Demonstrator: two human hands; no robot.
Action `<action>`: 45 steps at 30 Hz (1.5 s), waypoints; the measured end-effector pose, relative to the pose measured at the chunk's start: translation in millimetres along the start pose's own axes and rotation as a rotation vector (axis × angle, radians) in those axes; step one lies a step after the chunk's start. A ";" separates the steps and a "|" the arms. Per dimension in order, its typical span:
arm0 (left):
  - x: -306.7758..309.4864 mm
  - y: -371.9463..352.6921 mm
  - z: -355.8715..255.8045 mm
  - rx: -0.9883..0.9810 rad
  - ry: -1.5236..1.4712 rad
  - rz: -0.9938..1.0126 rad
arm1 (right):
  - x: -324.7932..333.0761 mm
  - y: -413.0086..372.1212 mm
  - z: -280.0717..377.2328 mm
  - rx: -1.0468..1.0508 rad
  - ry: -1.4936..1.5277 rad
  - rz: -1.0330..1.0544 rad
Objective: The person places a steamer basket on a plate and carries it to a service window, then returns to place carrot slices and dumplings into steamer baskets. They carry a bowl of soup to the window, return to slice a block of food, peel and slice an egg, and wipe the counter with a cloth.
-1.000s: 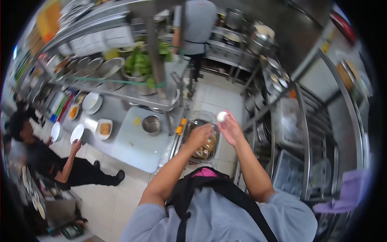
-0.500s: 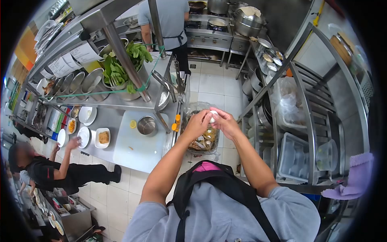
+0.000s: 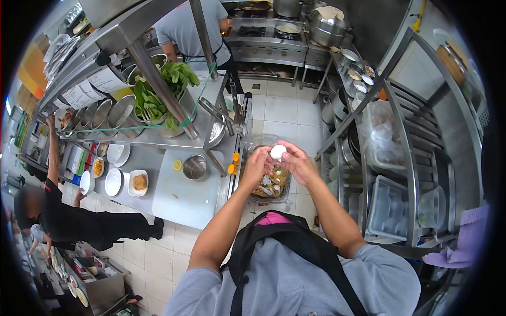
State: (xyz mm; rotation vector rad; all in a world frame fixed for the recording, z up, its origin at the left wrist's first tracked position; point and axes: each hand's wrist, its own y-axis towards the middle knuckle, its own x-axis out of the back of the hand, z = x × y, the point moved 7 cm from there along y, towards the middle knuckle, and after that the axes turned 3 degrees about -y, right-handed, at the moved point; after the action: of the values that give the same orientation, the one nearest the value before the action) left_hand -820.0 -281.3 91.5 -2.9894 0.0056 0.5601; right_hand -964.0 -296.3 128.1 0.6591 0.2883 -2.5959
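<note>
A smooth white egg (image 3: 278,152) is held up between my two hands, over a clear plastic-lined bin (image 3: 287,196) of food scraps and shell bits. My right hand (image 3: 298,162) has its fingers closed round the egg's right side. My left hand (image 3: 258,167) is at the egg's left side, with its fingertips by the shell and its fingers bent. Whether those fingertips press on the egg is hard to make out.
Left of me, a steel counter bears a white cutting board (image 3: 184,203), a steel pot (image 3: 195,167), a lemon half (image 3: 177,165) and plates. One person (image 3: 195,31) stands by the stove, another (image 3: 79,216) beyond the counter. Racks (image 3: 403,158) stand at right.
The egg shows more fully between my hands, and my left fingers have shifted left and down. The person beyond the counter now reaches up to the shelf. The person by the stove has moved left.
</note>
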 end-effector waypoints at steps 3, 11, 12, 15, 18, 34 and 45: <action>-8.8 -2.7 -3.0 -0.058 0.233 0.011 | 7.0 4.6 -9.4 0.020 -0.095 -0.088; -20.0 -8.2 -33.9 -0.534 0.701 -0.059 | 14.6 7.8 -14.8 0.042 -0.243 -0.161; -20.4 -8.0 -34.2 -0.533 0.702 -0.057 | 15.2 7.3 -14.9 0.042 -0.241 -0.163; -23.2 -7.8 -37.5 -0.383 0.615 -0.029 | 12.5 4.0 -9.0 0.084 -0.247 -0.138; -24.1 -5.9 -41.3 -0.334 0.674 0.027 | 16.1 2.2 -6.8 0.063 -0.268 -0.102; -16.5 -1.1 25.7 0.027 -0.015 -0.084 | 18.3 3.5 -17.3 0.131 -0.313 -0.154; -6.3 -2.6 19.5 -0.009 -0.165 -0.079 | 20.8 7.8 -15.7 0.109 0.130 -0.102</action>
State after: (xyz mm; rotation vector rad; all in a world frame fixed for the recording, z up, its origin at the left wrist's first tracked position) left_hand -832.9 -276.8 75.9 -2.9267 -0.1278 0.7962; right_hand -970.4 -306.0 103.5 0.8755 0.2270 -2.6851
